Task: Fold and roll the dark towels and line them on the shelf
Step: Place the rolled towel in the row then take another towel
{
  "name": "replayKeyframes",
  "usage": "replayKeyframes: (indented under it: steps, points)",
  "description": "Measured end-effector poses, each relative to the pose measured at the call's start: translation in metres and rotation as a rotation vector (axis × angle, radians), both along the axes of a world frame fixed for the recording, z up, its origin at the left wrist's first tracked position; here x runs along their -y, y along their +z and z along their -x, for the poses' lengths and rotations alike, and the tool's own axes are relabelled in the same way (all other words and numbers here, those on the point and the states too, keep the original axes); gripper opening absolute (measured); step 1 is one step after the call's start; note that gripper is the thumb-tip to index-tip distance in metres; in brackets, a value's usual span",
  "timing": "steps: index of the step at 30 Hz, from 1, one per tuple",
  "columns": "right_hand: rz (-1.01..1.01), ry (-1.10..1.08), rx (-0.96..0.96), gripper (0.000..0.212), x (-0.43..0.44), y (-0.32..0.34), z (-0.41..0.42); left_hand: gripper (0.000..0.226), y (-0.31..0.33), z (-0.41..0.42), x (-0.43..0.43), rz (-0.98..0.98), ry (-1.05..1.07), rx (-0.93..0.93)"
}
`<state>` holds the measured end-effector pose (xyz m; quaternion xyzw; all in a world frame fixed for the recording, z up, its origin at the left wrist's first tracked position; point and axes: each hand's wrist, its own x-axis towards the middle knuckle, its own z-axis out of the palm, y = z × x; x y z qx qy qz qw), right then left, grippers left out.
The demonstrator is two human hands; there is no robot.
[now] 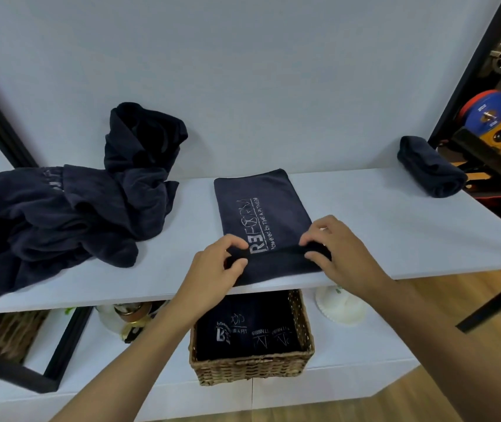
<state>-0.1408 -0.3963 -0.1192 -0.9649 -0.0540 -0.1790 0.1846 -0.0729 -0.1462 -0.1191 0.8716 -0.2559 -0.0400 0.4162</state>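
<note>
A folded dark towel (261, 202) with a grey printed logo lies flat on the white shelf (380, 226), its near end turned up into a short roll. My left hand (215, 269) pinches the roll's left end. My right hand (337, 248) pinches its right end. One finished rolled dark towel (430, 167) lies at the shelf's far right end. A heap of loose dark towels (69, 202) covers the shelf's left part, partly leaning on the back wall.
Below the shelf stands a wicker basket (252, 368) holding folded dark towels. A white round object (340, 306) sits to its right, jars to its left. A black frame and coloured weight plates (492, 117) are at the right.
</note>
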Motion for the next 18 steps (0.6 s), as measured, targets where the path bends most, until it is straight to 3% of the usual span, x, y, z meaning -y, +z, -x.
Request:
replayKeyframes:
  steps: [3, 5, 7, 9, 11, 14, 16, 18]
  points:
    - [0.382, 0.105, 0.204, 0.013, 0.006, -0.010, 0.005, 0.014, -0.006, -0.001, 0.000, -0.100, 0.020, 0.184]
    - [0.426, 0.173, 0.161, 0.025, 0.012, -0.013, 0.010, 0.007, -0.009, -0.003, -0.004, -0.211, -0.033, 0.412]
    - [0.431, 0.192, 0.089, 0.037, 0.017, -0.015, 0.011, 0.033, -0.014, -0.005, -0.009, -0.318, -0.126, 0.634]
    - [0.422, 0.194, 0.039, 0.031, 0.018, -0.012, 0.007, 0.041, -0.019, -0.012, -0.014, -0.393, -0.218, 0.813]
    - [0.401, 0.193, 0.006, 0.020, 0.015, -0.004, 0.000, 0.035, -0.019, -0.018, -0.013, -0.418, -0.278, 0.889]
    - [0.362, 0.197, -0.116, 0.018, 0.011, 0.008, -0.012, 0.029, -0.011, -0.024, -0.007, -0.407, -0.263, 0.806]
    - [0.179, 0.165, -0.265, 0.019, 0.010, 0.017, -0.019, 0.021, -0.004, -0.025, -0.003, -0.315, -0.159, 0.561]
    - [-0.128, 0.124, -0.383, 0.015, 0.009, 0.025, -0.031, 0.011, 0.001, -0.029, -0.001, -0.163, -0.042, 0.215]
